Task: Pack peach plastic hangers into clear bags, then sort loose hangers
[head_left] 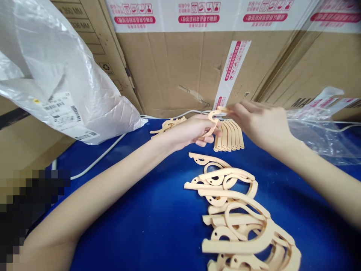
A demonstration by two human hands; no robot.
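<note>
My left hand (pixel 197 131) is closed around a cream, curved hanger hook piece (pixel 212 117), which rises above the fingers. Close beside it, my right hand (pixel 254 122) pinches the upper end of a cream piece at the hook's tip; whether this is the same piece or a second one, I cannot tell. Just behind and below the hands, several cream hanger arms (pixel 229 136) lie side by side in a neat row. Nearer to me spreads a loose pile of cream hanger parts (pixel 239 222), some overlapping. A smaller heap of slim cream pieces (pixel 172 124) lies beyond my left forearm.
A blue surface (pixel 135 218) lies under everything. Large cardboard boxes (pixel 175 67) stand along the back. A filled white plastic bag (pixel 84 82) leans in from the left, above a white cable (pixel 98 162). Clear plastic wrap (pixel 324 139) lies at the right.
</note>
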